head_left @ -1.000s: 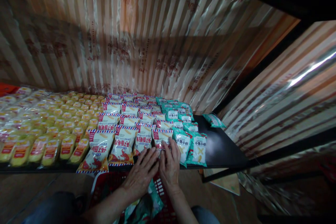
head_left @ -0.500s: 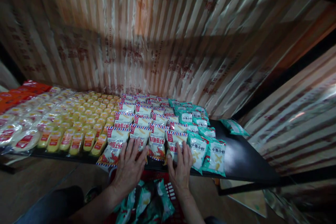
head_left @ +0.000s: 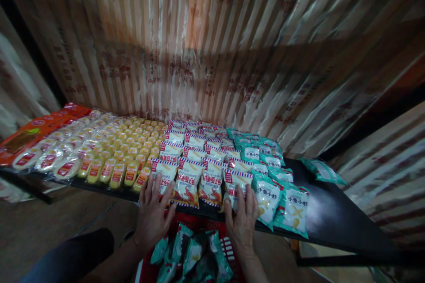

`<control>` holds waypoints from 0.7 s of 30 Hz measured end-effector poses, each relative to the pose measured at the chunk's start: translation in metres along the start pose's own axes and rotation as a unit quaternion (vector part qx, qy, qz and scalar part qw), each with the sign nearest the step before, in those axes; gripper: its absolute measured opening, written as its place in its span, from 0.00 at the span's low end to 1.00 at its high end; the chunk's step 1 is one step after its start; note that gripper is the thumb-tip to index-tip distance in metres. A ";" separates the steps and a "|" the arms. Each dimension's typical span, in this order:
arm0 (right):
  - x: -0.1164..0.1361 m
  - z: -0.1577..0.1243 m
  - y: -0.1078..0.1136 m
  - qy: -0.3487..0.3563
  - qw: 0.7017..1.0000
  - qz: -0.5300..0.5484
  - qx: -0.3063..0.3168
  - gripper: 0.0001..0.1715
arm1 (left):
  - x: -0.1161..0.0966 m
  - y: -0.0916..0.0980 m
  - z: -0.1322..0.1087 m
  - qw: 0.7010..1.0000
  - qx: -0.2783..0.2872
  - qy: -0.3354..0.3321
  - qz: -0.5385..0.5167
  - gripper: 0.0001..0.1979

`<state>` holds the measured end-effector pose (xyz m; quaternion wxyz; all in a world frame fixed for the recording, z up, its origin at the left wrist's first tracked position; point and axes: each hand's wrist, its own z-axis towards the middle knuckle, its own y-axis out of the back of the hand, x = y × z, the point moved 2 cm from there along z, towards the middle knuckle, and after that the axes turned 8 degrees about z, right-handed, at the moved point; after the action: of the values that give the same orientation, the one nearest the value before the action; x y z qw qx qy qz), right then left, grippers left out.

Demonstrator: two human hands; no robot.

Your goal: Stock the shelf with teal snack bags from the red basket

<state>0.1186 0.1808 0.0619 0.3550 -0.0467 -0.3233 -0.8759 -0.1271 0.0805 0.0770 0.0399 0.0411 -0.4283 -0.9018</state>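
Observation:
Rows of red-and-white striped snack packets (head_left: 199, 159) lie on a black shelf (head_left: 332, 212). My left hand (head_left: 152, 212) lies flat with fingers spread on the leftmost front red packet (head_left: 162, 174). My right hand (head_left: 242, 216) lies flat, fingers apart, on the rightmost front red packet (head_left: 234, 181). Teal snack packets (head_left: 268, 185) sit just right of that hand. Neither hand grips anything.
Yellow packets (head_left: 116, 150) and orange packs (head_left: 29, 130) fill the shelf's left side. One teal packet (head_left: 322, 170) lies alone at the right. A red basket (head_left: 229, 247) with several teal packets (head_left: 189, 256) stands below the shelf edge. A striped foil wall (head_left: 199, 53) rises behind.
My hands have spread apart from side by side to the outer front red packets, the left one moving left. The view has shifted left, showing more of the shelf's left end.

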 end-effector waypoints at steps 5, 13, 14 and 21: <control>0.000 0.001 0.000 0.003 1.000 0.003 -0.001 0.33 | 0.003 -0.008 -0.006 1.000 0.015 0.017 -0.012 0.35; -0.001 -0.001 -0.001 -0.004 1.000 0.002 -0.001 0.32 | 0.001 -0.007 0.001 0.999 -0.027 0.027 -0.030 0.35; -0.001 -0.001 -0.001 -0.005 1.000 0.003 -0.001 0.32 | 0.002 -0.007 0.002 0.999 -0.031 0.026 -0.033 0.35; -0.001 -0.001 -0.001 -0.004 1.000 0.001 0.002 0.32 | 0.006 -0.013 0.014 0.997 -0.053 0.021 -0.046 0.37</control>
<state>0.1190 0.1813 0.0600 0.3542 -0.0499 -0.3270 -0.8747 -0.1348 0.0993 0.0756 0.0093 0.0776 -0.3768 -0.9230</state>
